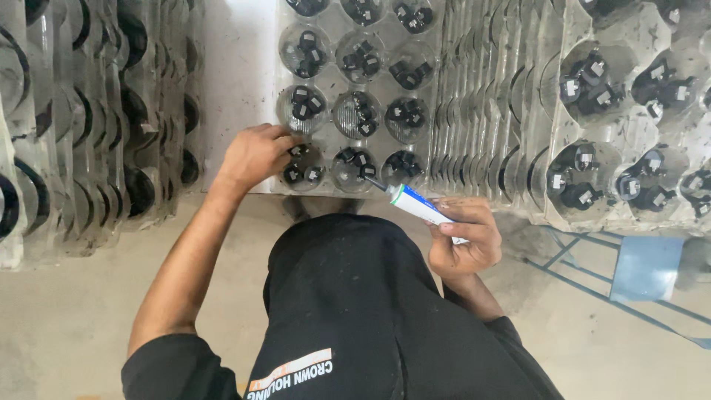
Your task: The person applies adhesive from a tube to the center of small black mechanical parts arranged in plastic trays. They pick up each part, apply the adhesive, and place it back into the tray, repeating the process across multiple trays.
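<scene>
The right hand (463,241) grips a white glue tube (415,204), its long axis slanting up-left, black nozzle beside the tray's (337,55) near row; the left hand (255,155), nearer, pinches small black parts (300,167) in the corner cup.

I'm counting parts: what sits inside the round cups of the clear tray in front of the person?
Each cup of the clear tray holds a few small black parts. The left hand covers part of the near-left cup, hiding some contents.

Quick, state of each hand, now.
Left hand: fingers down in a cell of the clear tray, touching small black parts; grip hidden.
Right hand: closed on white tube.
</scene>
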A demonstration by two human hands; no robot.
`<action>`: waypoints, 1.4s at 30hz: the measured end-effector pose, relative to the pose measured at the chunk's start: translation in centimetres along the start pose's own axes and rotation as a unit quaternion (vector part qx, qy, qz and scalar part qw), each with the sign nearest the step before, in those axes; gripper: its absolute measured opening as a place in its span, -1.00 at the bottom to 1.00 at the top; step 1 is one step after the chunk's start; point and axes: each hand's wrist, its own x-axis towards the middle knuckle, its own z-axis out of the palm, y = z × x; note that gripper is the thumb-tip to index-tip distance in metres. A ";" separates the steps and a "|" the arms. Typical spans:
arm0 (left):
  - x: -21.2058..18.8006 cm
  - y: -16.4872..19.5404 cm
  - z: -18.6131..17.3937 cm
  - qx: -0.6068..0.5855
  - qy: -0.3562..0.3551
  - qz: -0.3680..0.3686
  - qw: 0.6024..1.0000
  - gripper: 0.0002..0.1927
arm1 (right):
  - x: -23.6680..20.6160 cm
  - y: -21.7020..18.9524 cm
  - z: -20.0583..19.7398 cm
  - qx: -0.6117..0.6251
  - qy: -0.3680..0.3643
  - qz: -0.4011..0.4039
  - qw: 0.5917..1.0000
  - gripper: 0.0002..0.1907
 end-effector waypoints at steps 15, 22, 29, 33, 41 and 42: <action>4.7 0.5 3.5 -0.032 0.063 -0.242 0.968 -0.69 | -0.4 1.2 0.6 -0.024 0.024 0.016 0.999 -0.69; 6.9 0.4 4.6 -0.020 0.130 -0.222 0.966 -0.55 | -0.9 1.5 0.5 -0.033 0.018 0.018 0.999 -0.70; 2.3 6.0 0.3 -0.567 0.299 -0.279 0.715 -0.68 | -2.4 2.1 0.7 0.141 0.092 0.209 0.963 -0.71; 0.9 10.8 -2.3 -0.652 0.319 -0.239 0.645 -0.58 | -2.3 2.2 1.5 0.248 0.073 0.233 0.938 -0.72; 3.1 12.8 -3.3 -0.722 0.263 -0.203 0.608 -0.56 | -2.0 2.5 2.3 0.321 0.054 0.254 0.911 -0.73; 2.9 13.2 -3.4 -0.728 0.259 -0.193 0.604 -0.58 | -2.0 2.5 2.2 0.324 0.053 0.253 0.910 -0.73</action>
